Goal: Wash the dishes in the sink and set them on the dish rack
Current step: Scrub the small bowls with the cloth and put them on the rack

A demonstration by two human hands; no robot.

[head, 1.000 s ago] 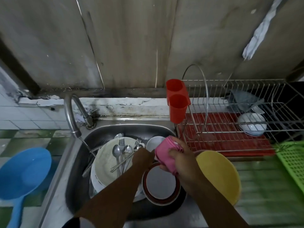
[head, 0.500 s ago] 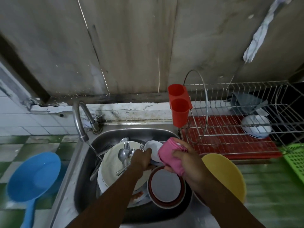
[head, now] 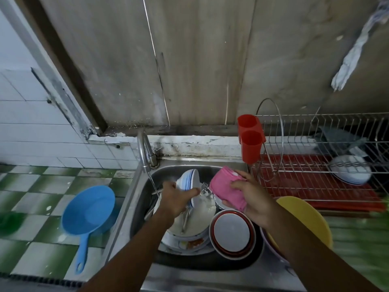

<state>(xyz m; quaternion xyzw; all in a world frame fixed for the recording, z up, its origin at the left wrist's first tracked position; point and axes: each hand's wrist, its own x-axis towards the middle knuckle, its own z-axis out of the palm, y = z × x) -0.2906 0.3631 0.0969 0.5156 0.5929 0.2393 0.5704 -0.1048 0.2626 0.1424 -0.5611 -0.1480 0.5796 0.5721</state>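
Grips blue-striped bowl (head: 188,179) tilted in left hand (head: 175,200), pink cloth (head: 225,188) clenched in right hand (head: 250,197) at three o'clock, ready for scrubbing.

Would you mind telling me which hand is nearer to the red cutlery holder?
Right. The right hand, holding the pink cloth, is just below the red cutlery holder; the left hand, gripping a bowl, is farther left over the sink.

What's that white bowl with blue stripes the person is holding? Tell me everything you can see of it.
The bowl is white with blue bands round its outside and looks ceramic. Tipped on its side, it is gripped at its lower edge by the left hand, over the sink, above the stacked plates, right of the stream from the tap. The pink cloth in the right hand is near, not touching.
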